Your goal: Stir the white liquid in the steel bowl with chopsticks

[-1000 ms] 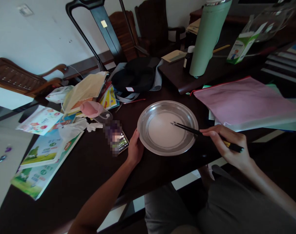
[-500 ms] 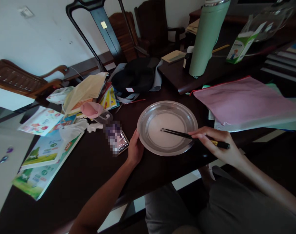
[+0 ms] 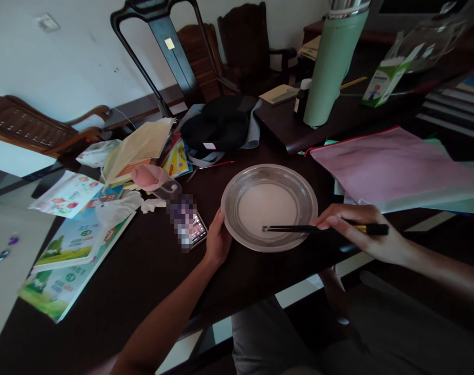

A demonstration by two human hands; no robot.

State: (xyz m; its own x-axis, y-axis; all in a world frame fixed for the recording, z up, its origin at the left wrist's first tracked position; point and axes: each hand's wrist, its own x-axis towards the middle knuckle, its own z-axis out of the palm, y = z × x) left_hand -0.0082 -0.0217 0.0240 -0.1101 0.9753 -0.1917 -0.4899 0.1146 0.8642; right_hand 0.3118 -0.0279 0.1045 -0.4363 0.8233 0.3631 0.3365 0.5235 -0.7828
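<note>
A round metal basin (image 3: 309, 195) stands on the dark table, with a pale, milky liquid (image 3: 266, 205) covering its bottom. My left hand (image 3: 219, 239) grips the basin's left rim, thumb up at the edge and fingers hidden beneath the side. Black chopsticks (image 3: 291, 228) with a gold band are pinched in my right hand (image 3: 358, 232), over the right rim. Their tips dip into the liquid near the front of the basin. Left of my left hand lies a phone (image 3: 198, 232) with its screen lit and partly pixelated.
Books (image 3: 71, 260), crumpled tissue and a pink object (image 3: 148, 177) lie on the left. A black bag (image 3: 217, 122) sits behind the basin. A green thermos (image 3: 333, 67) stands on a raised board, a small bottle (image 3: 301, 99) beside it. A pink zip pouch (image 3: 393, 164) covers papers at right.
My right hand has shifted right and slightly down, and the chopstick tips have swept toward the front of the basin. My left hand keeps its hold on the rim.
</note>
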